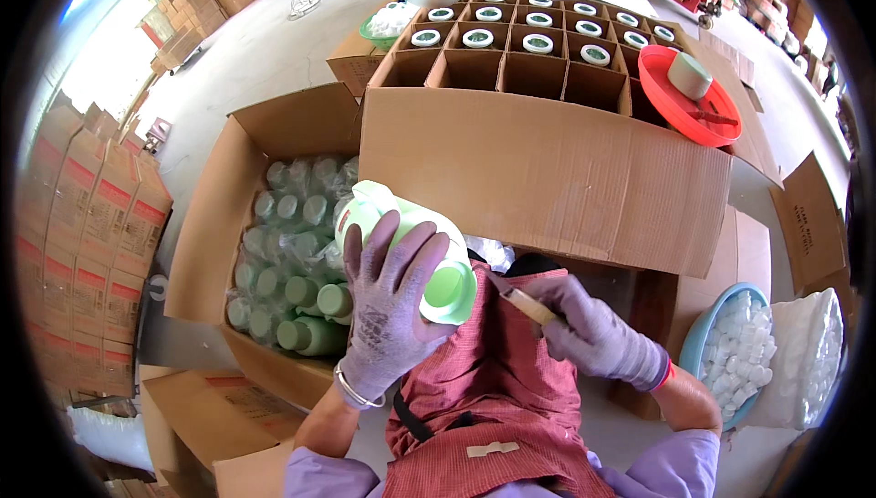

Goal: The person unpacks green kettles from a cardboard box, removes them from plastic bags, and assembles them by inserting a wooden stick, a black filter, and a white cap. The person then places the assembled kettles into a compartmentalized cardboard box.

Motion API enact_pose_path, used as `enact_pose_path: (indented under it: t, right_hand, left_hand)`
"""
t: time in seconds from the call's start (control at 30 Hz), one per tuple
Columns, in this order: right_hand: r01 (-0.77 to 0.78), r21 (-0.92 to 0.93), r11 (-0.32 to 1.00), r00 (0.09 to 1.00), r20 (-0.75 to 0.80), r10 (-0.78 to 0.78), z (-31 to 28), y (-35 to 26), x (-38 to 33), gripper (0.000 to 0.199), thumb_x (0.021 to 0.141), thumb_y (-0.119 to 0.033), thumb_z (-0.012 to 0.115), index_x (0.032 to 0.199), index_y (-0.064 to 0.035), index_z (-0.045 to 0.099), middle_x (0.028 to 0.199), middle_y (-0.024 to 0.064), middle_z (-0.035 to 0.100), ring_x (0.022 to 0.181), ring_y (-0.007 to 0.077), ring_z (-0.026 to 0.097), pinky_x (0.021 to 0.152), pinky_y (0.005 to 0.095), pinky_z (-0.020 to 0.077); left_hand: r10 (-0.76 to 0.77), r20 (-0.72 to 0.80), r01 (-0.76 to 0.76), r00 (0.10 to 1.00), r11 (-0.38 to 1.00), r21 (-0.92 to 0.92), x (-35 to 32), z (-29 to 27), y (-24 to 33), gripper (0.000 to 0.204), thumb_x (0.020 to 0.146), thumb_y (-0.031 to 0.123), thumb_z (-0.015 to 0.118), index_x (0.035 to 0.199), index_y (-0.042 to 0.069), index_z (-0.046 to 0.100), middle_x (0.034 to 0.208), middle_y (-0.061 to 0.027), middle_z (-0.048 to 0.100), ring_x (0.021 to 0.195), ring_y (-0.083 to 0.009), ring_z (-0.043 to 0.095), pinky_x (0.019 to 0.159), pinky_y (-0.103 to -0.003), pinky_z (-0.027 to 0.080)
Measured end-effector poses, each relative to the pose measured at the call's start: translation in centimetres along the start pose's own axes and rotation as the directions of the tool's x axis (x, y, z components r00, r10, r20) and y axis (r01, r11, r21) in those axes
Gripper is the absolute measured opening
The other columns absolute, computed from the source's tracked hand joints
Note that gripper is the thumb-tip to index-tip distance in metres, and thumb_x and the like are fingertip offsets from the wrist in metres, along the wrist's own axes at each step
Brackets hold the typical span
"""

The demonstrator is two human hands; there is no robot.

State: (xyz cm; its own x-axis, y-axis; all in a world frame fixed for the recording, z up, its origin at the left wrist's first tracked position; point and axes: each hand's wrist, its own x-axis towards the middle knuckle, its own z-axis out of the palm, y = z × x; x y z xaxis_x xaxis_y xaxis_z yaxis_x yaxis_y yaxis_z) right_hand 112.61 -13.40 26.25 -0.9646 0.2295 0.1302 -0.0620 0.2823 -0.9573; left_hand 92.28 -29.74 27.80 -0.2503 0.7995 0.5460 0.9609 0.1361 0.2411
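Note:
My left hand (388, 302), in a grey-purple glove, is wrapped round a pale green plastic bottle (415, 217). The bottle is tilted, with one round green end facing me. A small knife (531, 305) with a light handle and a short dark blade is gripped in my gloved right hand (584, 329). Its blade points toward the bottle, a short gap away. To the left, an open carton (205, 242) holds several green bottles (292, 288) under clear plastic film. Ahead stands a divided carton (538, 169) with white-rimmed round bottle tops in its compartments.
A red bowl (650, 87) with a pale green cylinder (690, 76) and a red-handled tool rests on the divided carton's right corner. At right, a blue basin (691, 352) holds white caps beside a clear plastic bag (803, 361). Stacked cartons (87, 233) line the left side.

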Motion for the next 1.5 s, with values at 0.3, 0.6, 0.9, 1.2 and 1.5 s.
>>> enact_pose_path:
  t: [0.3,0.6,0.9,1.2,1.5]
  right_hand:
    - [0.138,-0.835,0.533,0.981,0.042,-0.188,1.6,-0.3,0.9,0.055,0.083,-0.016,0.061,0.136,-0.0148,0.05,0.069,0.0043,0.045,0.048,0.0187,0.053,0.042,0.0334,0.0426]
    - [-0.007,-0.87,0.493,1.0,-0.015,-0.013,4.1,-2.4,0.8,0.054,0.084,-0.016,0.06,0.137,-0.0105,0.049,0.067,0.0053,0.048,0.047,0.0186,0.055,0.04,0.0343,0.0419]
    - [-0.122,-0.444,0.888,0.98,0.085,0.177,4.8,-1.8,1.7,0.042,0.093,-0.019,0.054,0.133,-0.0069,0.048,0.067,0.0188,0.061,0.059,0.0356,0.062,0.053,0.0454,0.0481]
    - [-0.1,0.018,0.995,0.978,0.188,0.095,5.0,-0.1,2.9,0.038,0.097,-0.025,0.049,0.126,-0.0007,0.05,0.073,0.0231,0.063,0.065,0.0321,0.065,0.062,0.0432,0.0515]
    - [-0.735,0.513,0.444,0.659,0.696,0.285,4.1,-2.1,4.3,0.044,0.101,-0.026,0.046,0.141,-0.0075,0.041,0.064,0.0025,0.053,0.04,0.0067,0.043,0.035,0.022,0.0353]
  left_hand:
    - [0.08,0.004,-0.079,0.997,0.976,0.202,0.0,0.8,0.3,0.071,0.062,0.034,0.084,0.122,0.01,0.055,0.129,-0.0069,0.052,0.13,-0.0362,0.039,0.111,-0.06,0.019]
    - [0.185,-0.264,-0.133,0.947,0.97,0.202,-2.5,2.6,-2.1,0.059,0.069,0.035,0.083,0.116,0.012,0.054,0.125,-0.0049,0.052,0.128,-0.0383,0.038,0.111,-0.06,0.02]
    - [0.329,-0.339,-0.161,0.881,0.884,0.44,-3.5,2.9,-3.2,0.082,0.067,0.043,0.085,0.126,0.005,0.043,0.128,-0.0145,0.046,0.12,-0.0456,0.044,0.098,-0.062,0.038]
    - [0.322,-0.379,-0.144,0.867,0.892,0.429,-3.2,3.9,-3.0,0.091,0.065,0.043,0.086,0.133,0.006,0.037,0.131,-0.0154,0.043,0.126,-0.0449,0.04,0.103,-0.06,0.036]
    - [0.295,-0.516,-0.103,0.804,0.924,0.368,-1.9,4.3,-2.2,0.081,0.073,0.047,0.079,0.132,0.009,0.038,0.134,-0.0151,0.04,0.126,-0.038,0.039,0.104,-0.062,0.037]
